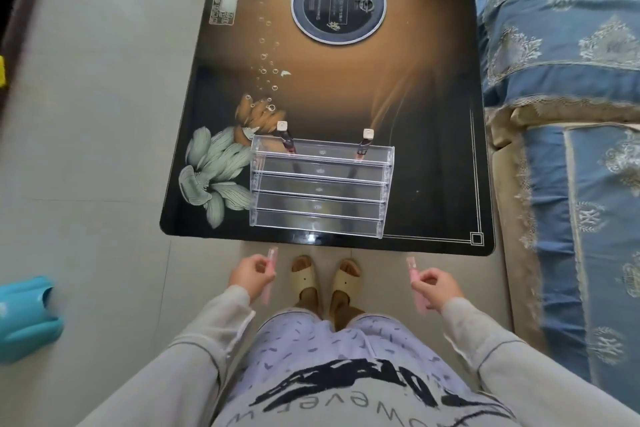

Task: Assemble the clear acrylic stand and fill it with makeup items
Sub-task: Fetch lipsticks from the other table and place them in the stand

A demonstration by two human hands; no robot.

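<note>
Dark glossy desk (346, 97): far half bare. Acrylic stand (318, 187) sits at near edge — two tubes (286, 140) upright in back tier. Left hand (251, 276) and right hand (436, 288) each grip one pink tube (270, 262) — above floor (97, 149).

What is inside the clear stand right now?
Two tubes with white caps stand in the stand's back row, one at the left and one at the right. The rows in front look empty. The tubes' bottoms are blurry behind the plastic.
</note>
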